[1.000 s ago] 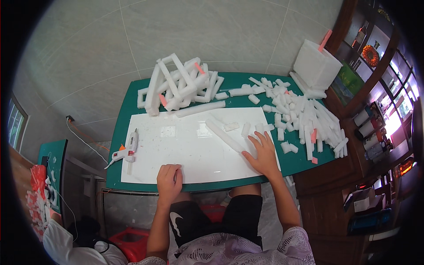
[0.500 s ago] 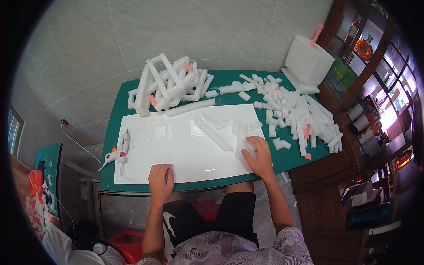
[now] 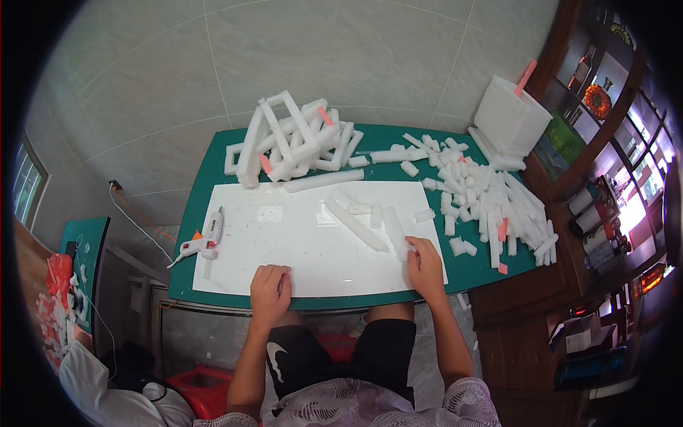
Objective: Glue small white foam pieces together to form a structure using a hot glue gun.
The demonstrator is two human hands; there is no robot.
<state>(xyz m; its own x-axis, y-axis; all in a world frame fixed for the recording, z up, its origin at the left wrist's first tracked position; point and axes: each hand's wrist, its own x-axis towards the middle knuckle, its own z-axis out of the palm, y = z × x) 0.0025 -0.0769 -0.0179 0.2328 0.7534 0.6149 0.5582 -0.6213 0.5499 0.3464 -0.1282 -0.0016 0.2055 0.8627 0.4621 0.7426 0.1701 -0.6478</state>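
Soft, fairly even light falls across my surface [image 3: 466, 272], and the glossy white board [image 3: 284, 238] throws back pale window-shaped patches and one small bright glint toward its near edge. The strongest glare is at the window [image 3: 632, 206] on my right, burnt out to white with a violet tinge; the brown cabinet [image 3: 516, 320] beside it sinks into gloom. Below the surface, the floor [image 3: 455, 349] is dimmer. The fisheye bows the seams of the grey wall [image 3: 341, 64], and black swallows the corners. My right hand [image 3: 427, 269] looks reasonably sharp, though fine detail near the rim seems smeared.
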